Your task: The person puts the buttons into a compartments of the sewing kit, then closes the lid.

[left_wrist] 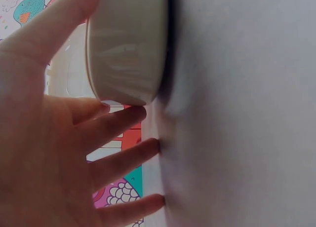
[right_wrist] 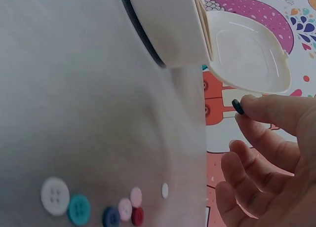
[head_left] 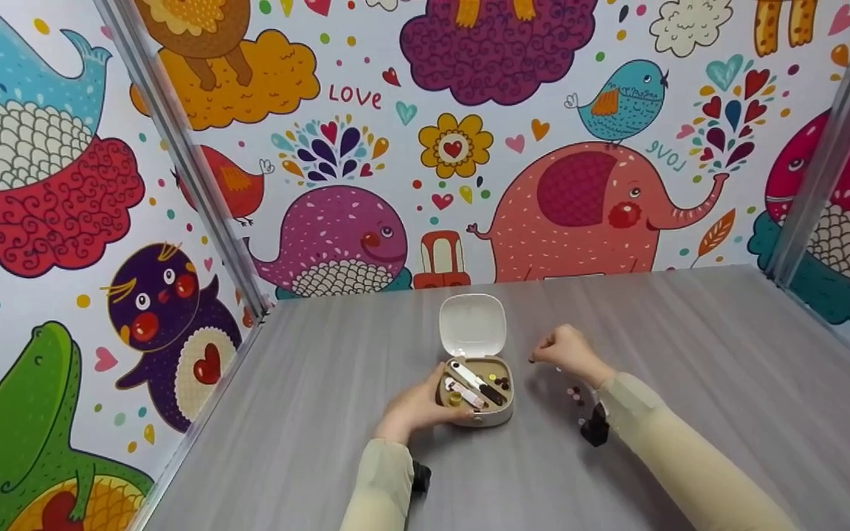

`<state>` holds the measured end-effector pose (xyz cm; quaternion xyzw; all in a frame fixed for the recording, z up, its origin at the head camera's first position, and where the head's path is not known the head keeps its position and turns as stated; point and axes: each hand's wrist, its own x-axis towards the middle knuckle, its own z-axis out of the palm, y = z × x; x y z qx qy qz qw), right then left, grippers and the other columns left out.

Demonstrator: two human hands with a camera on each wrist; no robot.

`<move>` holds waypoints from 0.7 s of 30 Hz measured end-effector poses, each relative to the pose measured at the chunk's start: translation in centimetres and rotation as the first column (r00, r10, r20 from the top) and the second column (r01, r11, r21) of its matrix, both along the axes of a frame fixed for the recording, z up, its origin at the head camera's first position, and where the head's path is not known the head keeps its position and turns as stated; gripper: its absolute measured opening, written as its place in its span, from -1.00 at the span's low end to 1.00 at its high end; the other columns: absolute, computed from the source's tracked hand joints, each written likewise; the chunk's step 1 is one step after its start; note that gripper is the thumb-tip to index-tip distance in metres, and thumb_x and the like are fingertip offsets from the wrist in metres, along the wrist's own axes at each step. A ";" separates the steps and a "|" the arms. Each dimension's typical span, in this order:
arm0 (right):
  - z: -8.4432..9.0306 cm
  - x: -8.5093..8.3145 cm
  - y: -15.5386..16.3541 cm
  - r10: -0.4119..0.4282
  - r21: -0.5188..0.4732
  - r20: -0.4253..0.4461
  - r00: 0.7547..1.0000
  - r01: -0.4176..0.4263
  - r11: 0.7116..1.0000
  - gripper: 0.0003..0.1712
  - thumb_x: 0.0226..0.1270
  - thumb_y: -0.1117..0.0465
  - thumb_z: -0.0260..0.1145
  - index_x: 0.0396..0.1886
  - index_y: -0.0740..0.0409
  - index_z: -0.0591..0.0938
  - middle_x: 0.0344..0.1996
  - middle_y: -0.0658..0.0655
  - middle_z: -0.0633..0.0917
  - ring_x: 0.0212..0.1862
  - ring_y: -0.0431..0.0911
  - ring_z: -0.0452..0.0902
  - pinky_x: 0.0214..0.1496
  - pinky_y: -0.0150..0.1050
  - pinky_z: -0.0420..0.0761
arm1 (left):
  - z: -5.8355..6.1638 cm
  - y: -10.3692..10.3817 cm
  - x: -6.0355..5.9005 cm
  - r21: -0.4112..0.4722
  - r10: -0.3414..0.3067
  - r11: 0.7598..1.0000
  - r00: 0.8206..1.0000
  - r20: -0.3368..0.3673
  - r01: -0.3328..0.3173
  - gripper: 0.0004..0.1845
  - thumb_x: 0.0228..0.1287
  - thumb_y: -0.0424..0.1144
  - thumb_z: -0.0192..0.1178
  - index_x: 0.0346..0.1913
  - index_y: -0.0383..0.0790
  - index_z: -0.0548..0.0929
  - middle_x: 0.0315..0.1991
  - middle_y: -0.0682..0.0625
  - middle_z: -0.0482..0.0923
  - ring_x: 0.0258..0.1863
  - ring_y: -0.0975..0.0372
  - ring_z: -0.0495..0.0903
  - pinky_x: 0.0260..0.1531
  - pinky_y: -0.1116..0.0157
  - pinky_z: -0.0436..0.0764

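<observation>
Right hand (head_left: 569,354) raised just above the table (head_left: 690,346), right of the box; fingers curled, thumb and forefinger pinching a small dark button (right_wrist: 238,106). Wrist view shows the button at the fingertips, level with the open lid (right_wrist: 247,54), not touching it.

Left hand (head_left: 417,409) against the box (head_left: 478,391) on its left side. Thumb along the upper wall, fingers spread and nearly straight, tips reaching the table beside the base; a loose brace, not a full grip.

Box: small, cream, rounded, standing on the table near the middle. Lid hinged back, upright, on the far side. Inside: a white-and-black tool laid diagonally, a pink-and-white item beside it, a few small yellow and dark bits; details too small to tell.

Loose buttons (right_wrist: 94,207) lie on the table below the right wrist, right of the box: white, teal, blue, pink, red, close together, some touching. One small white one sits just apart.

Cartoon-animal wall panels (head_left: 572,199) behind and at both sides.
</observation>
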<state>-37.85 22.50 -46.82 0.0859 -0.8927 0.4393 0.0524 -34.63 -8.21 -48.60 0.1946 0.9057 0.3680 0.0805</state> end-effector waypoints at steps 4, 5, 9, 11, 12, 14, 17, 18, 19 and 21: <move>-0.3 0.1 -0.6 0.009 -0.005 -0.014 1.000 -0.009 1.000 -0.89 0.08 0.37 0.46 -0.53 0.38 0.82 -0.57 0.22 0.79 -0.59 -0.30 0.37 -0.52 -0.44 0.31 | 0.0 0.0 0.0 0.001 -0.004 1.000 1.000 0.004 0.004 0.24 0.17 0.06 0.63 0.73 -0.43 0.15 0.57 -0.48 0.38 0.43 -0.38 0.52 0.42 -0.28 0.51; -0.3 0.1 -0.7 0.010 -0.005 -0.014 1.000 -0.010 1.000 -0.89 0.08 0.38 0.46 -0.53 0.37 0.83 -0.55 0.25 0.80 -0.59 -0.30 0.38 -0.52 -0.44 0.32 | -0.1 0.0 0.0 0.007 -0.006 1.000 1.000 0.006 0.006 0.24 0.17 0.05 0.63 0.73 -0.43 0.15 0.57 -0.48 0.37 0.43 -0.38 0.52 0.42 -0.28 0.51; -0.4 0.0 -1.2 0.029 -0.002 -0.014 0.999 -0.029 1.000 -0.88 0.11 0.37 0.47 -0.48 0.39 0.84 -0.48 0.34 0.82 -0.59 -0.31 0.39 -0.51 -0.46 0.33 | 0.0 -0.1 -0.2 0.028 -0.009 1.000 1.000 0.015 0.008 0.26 0.15 0.05 0.63 0.73 -0.43 0.13 0.56 -0.48 0.37 0.43 -0.37 0.52 0.43 -0.28 0.50; -0.3 0.0 -1.4 0.038 -0.003 -0.008 0.999 -0.038 0.999 -0.88 0.12 0.37 0.47 -0.46 0.40 0.85 -0.45 0.35 0.83 -0.58 -0.30 0.40 -0.51 -0.46 0.35 | -0.1 -0.1 -0.2 0.028 -0.014 1.000 1.000 0.012 0.014 0.25 0.16 0.05 0.63 0.73 -0.44 0.14 0.57 -0.48 0.37 0.44 -0.36 0.52 0.43 -0.27 0.51; -0.2 0.0 -1.6 0.040 -0.004 -0.004 0.999 -0.040 0.999 -0.88 0.13 0.38 0.47 -0.45 0.40 0.85 -0.44 0.35 0.84 -0.57 -0.30 0.41 -0.50 -0.46 0.37 | -0.1 -0.1 -0.3 0.027 -0.017 1.000 1.000 0.011 0.016 0.25 0.17 0.05 0.62 0.73 -0.44 0.14 0.58 -0.48 0.36 0.44 -0.36 0.52 0.43 -0.26 0.51; -0.2 0.0 -1.8 0.042 -0.006 0.001 0.999 -0.042 0.999 -0.88 0.14 0.38 0.48 -0.44 0.40 0.85 -0.45 0.32 0.84 -0.55 -0.29 0.45 -0.49 -0.45 0.41 | -0.1 -0.1 -0.3 0.025 -0.020 0.999 1.000 0.006 0.020 0.23 0.18 0.04 0.62 0.73 -0.45 0.15 0.59 -0.48 0.34 0.44 -0.36 0.51 0.44 -0.25 0.51; -0.2 0.0 -2.2 0.036 -0.007 0.001 0.999 -0.036 0.999 -0.89 0.13 0.37 0.51 -0.46 0.39 0.84 -0.50 0.21 0.83 -0.52 -0.27 0.47 -0.45 -0.44 0.45 | -0.2 -0.1 -0.2 0.023 -0.021 1.000 1.000 0.002 0.021 0.22 0.19 0.03 0.62 0.72 -0.46 0.16 0.59 -0.48 0.33 0.45 -0.35 0.51 0.43 -0.24 0.51; -0.2 0.0 -2.3 0.036 -0.002 -0.008 0.999 -0.036 0.999 -0.89 0.12 0.36 0.52 -0.46 0.39 0.84 -0.52 0.16 0.82 -0.51 -0.27 0.48 -0.44 -0.44 0.46 | -0.2 -0.1 -0.2 0.025 -0.018 1.000 1.000 0.006 0.018 0.22 0.19 0.03 0.62 0.72 -0.46 0.16 0.59 -0.48 0.34 0.44 -0.35 0.52 0.43 -0.24 0.52; -0.2 0.0 -2.5 0.034 0.001 -0.012 0.999 -0.034 0.999 -0.88 0.11 0.35 0.53 -0.47 0.38 0.84 -0.53 0.12 0.82 -0.51 -0.27 0.47 -0.44 -0.43 0.46 | -0.2 -0.1 -0.2 0.026 -0.014 1.000 1.000 0.009 0.014 0.23 0.18 0.04 0.63 0.72 -0.46 0.16 0.58 -0.47 0.35 0.44 -0.34 0.52 0.43 -0.24 0.52; -0.3 -0.1 -2.7 0.033 0.006 -0.017 0.999 -0.033 0.999 -0.88 0.09 0.34 0.53 -0.49 0.37 0.84 -0.56 0.08 0.80 -0.52 -0.27 0.46 -0.45 -0.43 0.43 | -0.3 -0.1 -0.1 0.027 -0.013 1.000 1.000 0.011 0.013 0.24 0.17 0.05 0.63 0.72 -0.47 0.16 0.56 -0.47 0.38 0.43 -0.32 0.54 0.42 -0.23 0.53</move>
